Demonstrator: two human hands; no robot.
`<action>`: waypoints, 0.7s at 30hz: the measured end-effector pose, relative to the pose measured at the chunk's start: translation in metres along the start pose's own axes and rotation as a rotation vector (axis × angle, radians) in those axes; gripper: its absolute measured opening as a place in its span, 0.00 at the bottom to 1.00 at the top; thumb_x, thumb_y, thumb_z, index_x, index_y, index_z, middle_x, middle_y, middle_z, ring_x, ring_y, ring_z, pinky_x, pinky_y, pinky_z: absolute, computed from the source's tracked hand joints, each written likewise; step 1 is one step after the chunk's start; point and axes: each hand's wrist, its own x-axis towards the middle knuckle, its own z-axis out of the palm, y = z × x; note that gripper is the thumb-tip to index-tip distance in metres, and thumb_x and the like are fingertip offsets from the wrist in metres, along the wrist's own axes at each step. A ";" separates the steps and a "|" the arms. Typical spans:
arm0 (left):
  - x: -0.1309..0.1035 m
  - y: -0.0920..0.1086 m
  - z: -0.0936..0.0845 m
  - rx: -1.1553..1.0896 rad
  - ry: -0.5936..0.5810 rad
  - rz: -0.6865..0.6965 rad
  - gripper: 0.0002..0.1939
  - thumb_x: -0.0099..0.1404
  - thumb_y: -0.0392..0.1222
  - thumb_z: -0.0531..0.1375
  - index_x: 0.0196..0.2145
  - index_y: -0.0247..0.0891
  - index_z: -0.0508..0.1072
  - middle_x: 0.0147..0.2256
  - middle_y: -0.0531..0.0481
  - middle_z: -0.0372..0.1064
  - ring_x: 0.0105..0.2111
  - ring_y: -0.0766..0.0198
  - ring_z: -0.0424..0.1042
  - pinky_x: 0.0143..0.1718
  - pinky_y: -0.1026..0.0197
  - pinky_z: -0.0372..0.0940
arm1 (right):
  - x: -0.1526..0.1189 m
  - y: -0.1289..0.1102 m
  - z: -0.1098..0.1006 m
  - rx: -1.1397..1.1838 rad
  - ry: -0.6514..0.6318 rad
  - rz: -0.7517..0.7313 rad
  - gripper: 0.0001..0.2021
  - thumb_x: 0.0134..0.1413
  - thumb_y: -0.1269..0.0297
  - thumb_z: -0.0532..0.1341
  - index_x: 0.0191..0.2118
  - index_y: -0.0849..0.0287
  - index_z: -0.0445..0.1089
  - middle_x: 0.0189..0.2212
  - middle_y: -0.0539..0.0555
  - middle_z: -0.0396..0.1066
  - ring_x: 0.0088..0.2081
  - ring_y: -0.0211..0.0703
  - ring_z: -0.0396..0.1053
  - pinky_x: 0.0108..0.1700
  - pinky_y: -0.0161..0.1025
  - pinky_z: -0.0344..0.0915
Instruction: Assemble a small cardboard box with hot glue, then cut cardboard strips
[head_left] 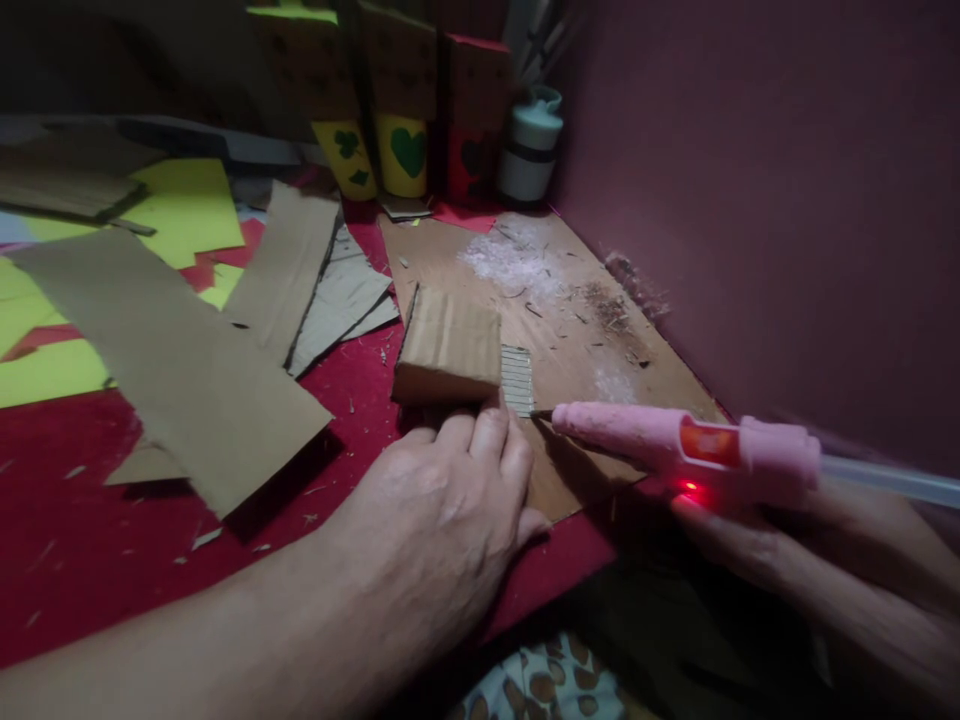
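Note:
A small folded cardboard box [450, 345] stands on a brown board [555, 350], its near side against the fingers of my left hand [457, 490]. Those fingers are bent and pressed together at its lower edge. Just right of the box lies a small ribbed cardboard strip [517, 381]. The nozzle of a pink glue gun [645, 430] meets the strip's lower right corner, and a red light glows on its underside. My right hand [750, 545] is wrapped round the gun's handle, partly in shadow. A clear glue stick [892, 478] sticks out behind the gun.
Cardboard pieces [172, 360] and yellow paper [187, 210] cover the left of the red table [330, 500]. Decorated cardboard figures [405, 110] and a pale blue container [531, 150] stand at the back. A purple wall [750, 200] borders the right side. White residue and scraps lie on the board.

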 end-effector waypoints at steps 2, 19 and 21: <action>0.000 0.000 0.000 0.002 -0.002 0.000 0.24 0.67 0.49 0.53 0.50 0.25 0.71 0.36 0.37 0.70 0.32 0.48 0.71 0.27 0.51 0.69 | -0.003 -0.033 -0.008 0.014 -0.078 0.070 0.22 0.57 0.58 0.62 0.58 0.41 0.67 0.56 0.50 0.70 0.59 0.60 0.63 0.58 0.53 0.66; -0.004 0.002 -0.002 0.199 0.113 0.113 0.28 0.69 0.44 0.50 0.56 0.14 0.64 0.54 0.15 0.63 0.35 0.45 0.76 0.27 0.52 0.69 | 0.015 -0.056 -0.008 0.123 -0.009 0.107 0.20 0.60 0.55 0.59 0.57 0.45 0.69 0.49 0.54 0.75 0.54 0.58 0.70 0.58 0.54 0.65; -0.008 0.004 -0.008 0.193 0.195 0.180 0.23 0.68 0.40 0.53 0.53 0.17 0.67 0.52 0.18 0.67 0.36 0.47 0.76 0.29 0.52 0.70 | 0.015 -0.054 -0.008 0.127 -0.003 0.115 0.20 0.60 0.55 0.58 0.57 0.46 0.69 0.46 0.55 0.77 0.50 0.57 0.73 0.56 0.54 0.67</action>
